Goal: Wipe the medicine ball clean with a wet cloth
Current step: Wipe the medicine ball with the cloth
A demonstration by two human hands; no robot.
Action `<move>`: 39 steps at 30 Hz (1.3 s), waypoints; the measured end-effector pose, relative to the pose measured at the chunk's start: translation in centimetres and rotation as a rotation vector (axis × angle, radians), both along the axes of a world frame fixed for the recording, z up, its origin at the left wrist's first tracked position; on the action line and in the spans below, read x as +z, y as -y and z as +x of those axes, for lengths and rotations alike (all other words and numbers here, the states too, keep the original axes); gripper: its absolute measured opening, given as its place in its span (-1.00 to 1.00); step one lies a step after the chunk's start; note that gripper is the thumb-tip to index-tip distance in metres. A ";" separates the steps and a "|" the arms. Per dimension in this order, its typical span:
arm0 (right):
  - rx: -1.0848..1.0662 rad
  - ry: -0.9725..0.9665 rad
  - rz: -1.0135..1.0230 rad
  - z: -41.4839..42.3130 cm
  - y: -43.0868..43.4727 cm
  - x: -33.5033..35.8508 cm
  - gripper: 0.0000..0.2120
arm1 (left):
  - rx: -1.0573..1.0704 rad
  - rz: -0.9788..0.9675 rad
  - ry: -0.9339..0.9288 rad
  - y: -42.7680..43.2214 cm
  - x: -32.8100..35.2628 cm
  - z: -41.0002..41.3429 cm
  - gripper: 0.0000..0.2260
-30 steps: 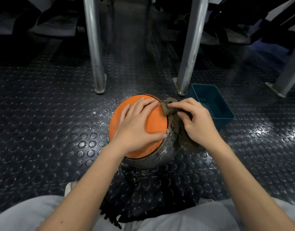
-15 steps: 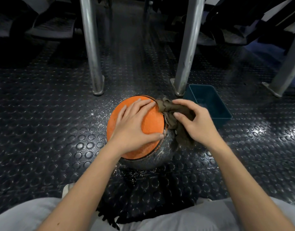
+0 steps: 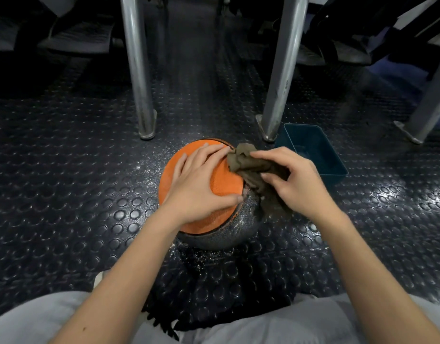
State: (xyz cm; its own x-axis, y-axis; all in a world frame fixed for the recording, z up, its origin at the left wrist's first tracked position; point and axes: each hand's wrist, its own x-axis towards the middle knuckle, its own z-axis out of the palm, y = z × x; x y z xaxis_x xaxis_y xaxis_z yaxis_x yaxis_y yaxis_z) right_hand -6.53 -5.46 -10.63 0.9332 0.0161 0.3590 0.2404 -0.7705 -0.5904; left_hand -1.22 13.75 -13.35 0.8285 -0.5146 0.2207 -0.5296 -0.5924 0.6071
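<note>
An orange and grey medicine ball (image 3: 224, 182) sits on the studded black floor in front of my knees. My left hand (image 3: 199, 184) lies flat on the orange top with fingers spread, thumb pointing right along the seam. My right hand (image 3: 296, 180) grips a crumpled brown wet cloth (image 3: 248, 165) and presses it against the ball's upper right side, where orange meets grey. Part of the cloth hangs down the grey side and is hidden under my fingers.
A dark teal plastic tub (image 3: 313, 150) stands just right of the ball. Two metal legs (image 3: 139, 70) (image 3: 281, 70) rise behind the ball, a third (image 3: 430, 105) at far right. White specks lie scattered on the floor around the ball. My light trousers fill the bottom edge.
My right hand has slid the cloth up and leftward over the ball's right side toward the top. My left hand has stayed on the orange top.
</note>
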 end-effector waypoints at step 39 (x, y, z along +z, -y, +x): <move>-0.303 -0.033 0.048 0.8 -0.1 -2.6 -0.55 | 0.003 0.007 0.021 0.3 0.0 -0.5 -0.22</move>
State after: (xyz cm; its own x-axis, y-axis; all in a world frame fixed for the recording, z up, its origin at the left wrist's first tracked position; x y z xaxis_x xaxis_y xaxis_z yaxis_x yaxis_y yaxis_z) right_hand -5.72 -5.33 -13.22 0.9042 -0.2808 0.3218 -0.0160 -0.7752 -0.6316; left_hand -1.76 13.41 -13.35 0.8252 -0.5141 0.2338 -0.5404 -0.5982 0.5917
